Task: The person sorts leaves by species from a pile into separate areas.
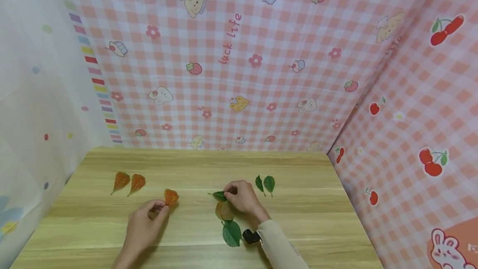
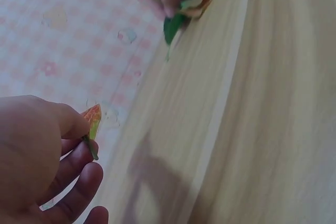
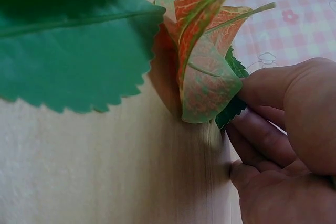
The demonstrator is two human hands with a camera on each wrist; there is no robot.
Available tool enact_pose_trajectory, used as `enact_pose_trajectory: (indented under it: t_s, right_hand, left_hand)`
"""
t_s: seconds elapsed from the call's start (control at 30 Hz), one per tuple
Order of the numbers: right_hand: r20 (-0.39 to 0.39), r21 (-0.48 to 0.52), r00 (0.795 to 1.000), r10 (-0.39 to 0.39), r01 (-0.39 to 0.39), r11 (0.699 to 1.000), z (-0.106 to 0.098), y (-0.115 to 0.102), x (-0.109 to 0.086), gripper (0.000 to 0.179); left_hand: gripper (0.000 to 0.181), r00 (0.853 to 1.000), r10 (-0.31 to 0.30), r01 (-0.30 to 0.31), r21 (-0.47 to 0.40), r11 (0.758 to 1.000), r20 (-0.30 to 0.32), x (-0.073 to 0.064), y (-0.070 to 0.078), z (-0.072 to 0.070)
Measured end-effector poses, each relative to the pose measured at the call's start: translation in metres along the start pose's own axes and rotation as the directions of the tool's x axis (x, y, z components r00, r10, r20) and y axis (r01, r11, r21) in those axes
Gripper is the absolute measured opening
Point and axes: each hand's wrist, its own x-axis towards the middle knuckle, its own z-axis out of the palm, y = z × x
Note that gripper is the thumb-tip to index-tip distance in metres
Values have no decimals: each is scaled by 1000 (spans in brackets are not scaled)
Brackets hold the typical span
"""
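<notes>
At the far left hangs a white cloth wall with coloured dots (image 1: 35, 107). On the pale wood-grain bench (image 1: 201, 240) next to it lie two orange, fan-shaped leaves with thin stems (image 1: 121, 181), side by side, stems toward the near edge. To their right, the left hand (image 1: 145, 224) pinches a third orange, veined, fan-shaped leaf (image 1: 171, 196) near its stem, between thumb and finger. Near the middle of the bench, the right hand (image 1: 243, 197) pinches a small dark-green, pointed leaf (image 1: 219, 196) at its right end, the stem pointing left. Just nearer lies a cluster of curled orange-and-pale-green leaves (image 1: 224, 211), and nearer again a broad green, saw-edged leaf (image 1: 232, 233). Right of that are a black wrist-worn device (image 1: 251, 236) and a cream sleeve (image 1: 281, 246). Farther right, beyond the right hand, two small green oval leaves (image 1: 269, 184) lie side by side.
</notes>
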Motion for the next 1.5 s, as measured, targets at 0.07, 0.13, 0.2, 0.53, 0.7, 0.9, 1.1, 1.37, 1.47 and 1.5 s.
enact_pose_trajectory:
  t_s: [0.07, 0.13, 0.2, 0.53, 0.7, 0.9, 1.1, 1.37, 1.47, 1.5]
  right_hand:
    - [-3, -3, 1000, 1, -1, 1000, 0, 0, 0, 9]
    - [-6, -6, 1000, 2, -2, 1000, 0, 0, 0, 9]
    - [-9, -11, 1000, 1, -1, 1000, 0, 0, 0, 9]
    - [-18, -12, 1000, -2, 2, 1000, 1, -2, 0, 10]
    - [-19, -13, 1000, 3, -4, 1000, 1, -3, 0, 9]
    - [-27, -19, 1000, 3, -4, 1000, 2, -2, 0, 9]
    - [-14, -1, 1000, 21, -21, 1000, 4, 1, -1, 8]
    - [-17, 0, 1000, 18, -18, 1000, 5, 1, 0, 8]
    - [-18, 2, 1000, 17, -16, 1000, 5, 1, 0, 8]
    - [-18, 4, 1000, 16, -16, 1000, 5, 1, 0, 8]
  left_hand:
    - [11, 1000, 10, -10, 16, 1000, 2, 4, -4, -4]
    - [10, 1000, 16, -16, 29, 999, 3, 8, -8, -7]
    - [10, 1000, 21, -21, 39, 999, -1, 11, -12, -10]
    - [9, 1000, 9, -10, 89, 996, 9, 31, -34, -19]
    - [8, 999, -17, 13, 114, 993, 31, 41, -41, -22]
    - [8, 998, -49, 41, 156, 987, 47, 48, -48, -23]
    - [8, 996, -81, 71, 172, 982, 48, 47, -57, -22]
    - [8, 996, -82, 76, 154, 985, 36, 43, -61, -21]
    - [8, 996, -82, 77, 150, 986, 29, 42, -63, -20]
    - [8, 996, -79, 74, 151, 986, 30, 42, -64, -20]
